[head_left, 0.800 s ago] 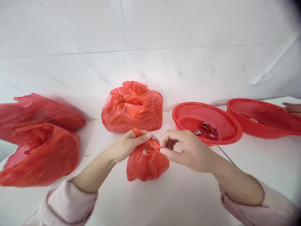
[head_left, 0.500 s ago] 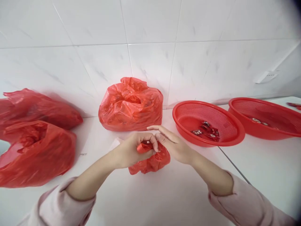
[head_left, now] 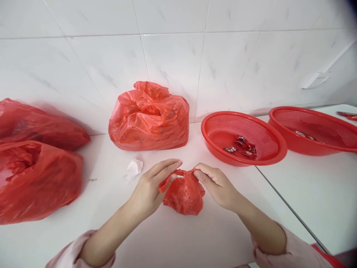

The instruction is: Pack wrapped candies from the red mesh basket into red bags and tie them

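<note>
A small red plastic bag rests on the white table between my two hands, its top drawn up into twisted handles. My left hand has a loop of the bag's handle between thumb and fingers. On the other side, my right hand pinches the other end of the bag's top between thumb and forefinger. The bag's contents cannot be made out. A crumpled white piece of paper or tissue lies just beyond my left hand.
A large full red bag stands by the tiled wall. More red bags sit at the left. To the right are a red sieve basket with small dark red packets and a second red basket. A seam runs through the tabletop.
My hands have moved apart, with the bag's top now stretched between them. My right hand has closed on one end. The view has shifted, and the white scrap shows more fully.
</note>
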{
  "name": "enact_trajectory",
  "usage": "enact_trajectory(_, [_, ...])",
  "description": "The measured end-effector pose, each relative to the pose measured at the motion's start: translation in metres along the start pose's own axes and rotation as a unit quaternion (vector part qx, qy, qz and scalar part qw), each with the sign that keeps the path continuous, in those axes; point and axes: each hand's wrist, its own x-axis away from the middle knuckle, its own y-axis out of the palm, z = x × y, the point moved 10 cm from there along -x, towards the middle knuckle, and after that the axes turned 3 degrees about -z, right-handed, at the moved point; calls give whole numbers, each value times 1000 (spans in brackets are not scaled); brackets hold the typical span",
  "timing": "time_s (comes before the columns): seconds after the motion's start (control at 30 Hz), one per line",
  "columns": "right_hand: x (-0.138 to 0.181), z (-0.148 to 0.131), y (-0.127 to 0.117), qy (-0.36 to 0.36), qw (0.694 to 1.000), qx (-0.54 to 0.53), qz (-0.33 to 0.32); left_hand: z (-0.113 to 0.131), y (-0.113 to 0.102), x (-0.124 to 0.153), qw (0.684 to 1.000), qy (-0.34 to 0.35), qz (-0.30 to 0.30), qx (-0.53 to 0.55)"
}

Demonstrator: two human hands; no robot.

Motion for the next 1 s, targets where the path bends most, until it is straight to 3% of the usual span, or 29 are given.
enact_trajectory(0.17, [28, 55, -58, 58, 987, 109, 104, -54, -2, 47, 988, -148, 16, 24])
enact_trajectory(0.3, [38, 102, -77, 125, 980, 73, 135, -70, 14, 73, 971, -230, 16, 66])
enact_trajectory(0.4, [37, 96, -71, 119, 972, 42, 201, -67, 19, 67, 969, -218, 82, 80])
enact_trajectory(0.47, [32, 79, -51, 88, 966, 66, 233, -64, 25, 54, 974, -181, 112, 79])
enact_trajectory(0.6, [20, 62, 6, 38, 961, 182, 205, -73, 57, 31, 983, -155, 71, 60])
enact_trajectory(0.67, [19, 69, 17, 33, 958, 203, 197, -81, 70, 29, 983, -169, 43, 63])
enact_trajectory(0.87, [21, 89, -24, 60, 957, 197, 204, -96, 73, 52, 968, -245, 18, 57])
enact_trajectory(1.0, [18, 91, -31, 88, 952, 220, 193, -95, 78, 61, 963, -269, 1, 14])
